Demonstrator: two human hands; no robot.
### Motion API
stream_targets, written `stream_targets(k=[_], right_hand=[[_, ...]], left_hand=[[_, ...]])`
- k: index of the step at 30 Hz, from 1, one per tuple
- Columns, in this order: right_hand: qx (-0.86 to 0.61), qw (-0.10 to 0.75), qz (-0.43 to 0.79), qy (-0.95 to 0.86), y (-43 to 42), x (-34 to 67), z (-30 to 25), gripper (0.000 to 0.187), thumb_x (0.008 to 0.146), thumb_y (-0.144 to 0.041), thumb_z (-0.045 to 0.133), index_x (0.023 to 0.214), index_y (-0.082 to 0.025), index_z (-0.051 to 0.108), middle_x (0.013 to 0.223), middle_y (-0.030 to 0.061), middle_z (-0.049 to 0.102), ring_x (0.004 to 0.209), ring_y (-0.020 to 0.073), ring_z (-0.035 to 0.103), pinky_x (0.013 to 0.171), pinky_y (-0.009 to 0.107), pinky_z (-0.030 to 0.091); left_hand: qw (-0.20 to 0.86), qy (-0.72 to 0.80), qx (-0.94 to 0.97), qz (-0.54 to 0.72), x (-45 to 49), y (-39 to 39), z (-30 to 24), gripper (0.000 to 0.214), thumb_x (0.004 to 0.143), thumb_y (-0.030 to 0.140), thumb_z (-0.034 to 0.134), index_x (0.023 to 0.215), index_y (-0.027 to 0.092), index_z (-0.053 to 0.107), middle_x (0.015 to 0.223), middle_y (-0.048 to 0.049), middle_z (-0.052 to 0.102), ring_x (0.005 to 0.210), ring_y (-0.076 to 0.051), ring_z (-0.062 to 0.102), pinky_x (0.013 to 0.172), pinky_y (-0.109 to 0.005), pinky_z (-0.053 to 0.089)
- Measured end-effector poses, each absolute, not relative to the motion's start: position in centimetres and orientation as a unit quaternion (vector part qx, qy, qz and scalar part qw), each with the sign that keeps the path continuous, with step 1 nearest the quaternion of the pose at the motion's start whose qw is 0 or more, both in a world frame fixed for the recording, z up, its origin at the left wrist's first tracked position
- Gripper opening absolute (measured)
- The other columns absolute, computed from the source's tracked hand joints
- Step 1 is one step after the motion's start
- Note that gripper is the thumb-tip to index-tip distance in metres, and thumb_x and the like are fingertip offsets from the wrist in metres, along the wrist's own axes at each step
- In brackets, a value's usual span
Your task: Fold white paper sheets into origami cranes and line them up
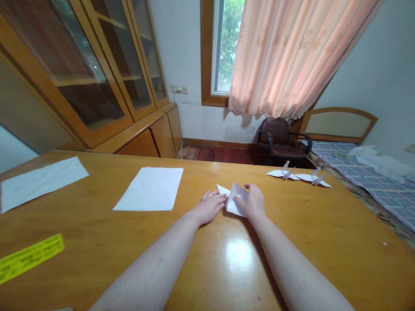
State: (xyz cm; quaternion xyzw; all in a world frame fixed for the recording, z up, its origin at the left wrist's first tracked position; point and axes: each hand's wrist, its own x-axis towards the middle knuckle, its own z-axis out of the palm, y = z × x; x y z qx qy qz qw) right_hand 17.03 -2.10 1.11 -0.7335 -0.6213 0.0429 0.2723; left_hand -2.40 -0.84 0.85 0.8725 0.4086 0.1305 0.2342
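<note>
Room: glass-front wooden cabinet (pixel 97 82) along left wall, wall socket (pixel 179 89) with a plugged-in white cable, window (pixel 223 47) at the back, peach curtain (pixel 279 56) drawn partly across it.
Furniture right: dark leather office chair (pixel 275 140) under the curtain, bed (pixel 363 181) with blue checked cover and a wooden headboard (pixel 337 124).
Desk: wooden desk (pixel 311 246), glossy orange-brown top, fills the lower view.
Sheets: stack of white paper (pixel 149 189) mid-desk; second white sheet (pixel 42 183) at the left edge, well apart from it.
Label: yellow printed strip (pixel 30 258) near the left edge, text too small to read.
Cranes: two white origami cranes (pixel 283 173) (pixel 314 178) far right on desk, side by side, wing tips just beside each other.
Workpiece: folded white paper (pixel 235 199) on the desk, between both hands, point toward the left, just right of centre.
Left hand (pixel 209 206): fingers together and flat, tips touching the paper's left side; grip unclear.
Right hand (pixel 252 202): on top of the paper, fingers narrow, curled over its far edge, holding it down; thumb hidden.
</note>
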Motion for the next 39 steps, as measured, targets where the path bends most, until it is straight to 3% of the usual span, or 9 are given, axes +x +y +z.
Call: stream_targets(k=[4,6,12,20,24,29,34,39], right_hand=[[-0.712,0.231,0.012,-0.663,-2.5,16.8,1.6,0.018,0.074,-0.032,0.057,0.082,-0.016,0.06,0.084,0.009,0.063,0.087,0.0238,0.053,0.079,0.033,0.036],[-0.667,0.206,0.04,-0.715,-2.5,16.7,1.6,0.011,0.076,-0.026,0.054,0.077,-0.017,0.062,0.08,0.0071,0.064,0.082,0.0212,0.055,0.075,0.03,0.036],[-0.508,0.202,0.146,-0.824,-2.5,15.9,1.3,0.022,0.083,-0.018,0.047,0.096,-0.019,0.065,0.096,0.006,0.065,0.09,0.0176,0.056,0.081,0.027,0.038],[-0.478,0.191,0.127,-0.848,-3.5,15.8,2.0,0.032,0.072,-0.042,0.066,0.096,-0.021,0.067,0.108,0.0085,0.06,0.104,0.0247,0.049,0.089,0.036,0.037],[-0.474,0.198,0.118,-0.85,-3.2,15.7,1.5,0.023,0.084,-0.034,0.052,0.094,-0.022,0.069,0.105,0.0071,0.063,0.099,0.0208,0.053,0.088,0.034,0.037],[-0.457,0.221,0.155,-0.848,-2.9,15.6,1.6,0.028,0.09,-0.025,0.041,0.086,-0.02,0.069,0.089,0.005,0.068,0.086,0.0168,0.057,0.082,0.029,0.038],[-0.505,0.204,0.166,-0.822,-3.2,15.5,1.9,0.034,0.09,-0.028,0.041,0.067,-0.016,0.063,0.069,0.0042,0.062,0.07,0.0148,0.054,0.068,0.024,0.037],[-0.54,0.206,0.148,-0.802,-3.2,15.2,1.7,0.031,0.088,-0.028,0.043,0.066,-0.017,0.062,0.066,0.0036,0.061,0.067,0.0138,0.052,0.064,0.023,0.034]], left_hand=[[0.196,0.433,0.871,0.125,-2.3,-1.0,0.3,0.039,0.089,0.041,0.039,0.126,0.033,0.049,0.134,0.0011,0.049,0.128,-0.025,0.034,0.109,-0.052,0.015],[0.167,0.452,0.868,0.121,-2.2,-1.0,0.1,0.041,0.088,0.043,0.042,0.127,0.033,0.048,0.136,0.0006,0.048,0.128,-0.026,0.033,0.108,-0.055,0.014],[0.111,0.52,0.839,0.114,-2.3,-1.1,0.1,0.043,0.085,0.044,0.046,0.126,0.032,0.048,0.134,-0.0009,0.049,0.126,-0.027,0.035,0.107,-0.058,0.011],[0.122,0.53,0.83,0.122,-2.2,-1.0,0.0,0.042,0.084,0.041,0.048,0.125,0.031,0.048,0.133,-0.0023,0.05,0.125,-0.027,0.036,0.108,-0.057,0.012],[0.131,0.525,0.831,0.131,-2.2,-1.1,0.2,0.038,0.084,0.035,0.047,0.122,0.029,0.05,0.134,-0.003,0.049,0.128,-0.026,0.034,0.108,-0.057,0.011],[0.156,0.49,0.845,0.144,-2.0,-1.2,0.3,0.037,0.079,0.022,0.049,0.117,0.022,0.052,0.138,-0.0062,0.043,0.132,-0.024,0.029,0.111,-0.048,0.014],[0.173,0.479,0.838,0.195,-1.9,-1.4,0.8,0.029,0.081,0.035,0.052,0.105,0.02,0.055,0.118,-0.008,0.057,0.115,-0.023,0.047,0.104,-0.041,0.03],[0.164,0.492,0.829,0.211,-1.8,-1.2,0.9,0.028,0.081,0.044,0.053,0.092,0.019,0.058,0.1,-0.0069,0.062,0.098,-0.023,0.054,0.089,-0.037,0.04]])
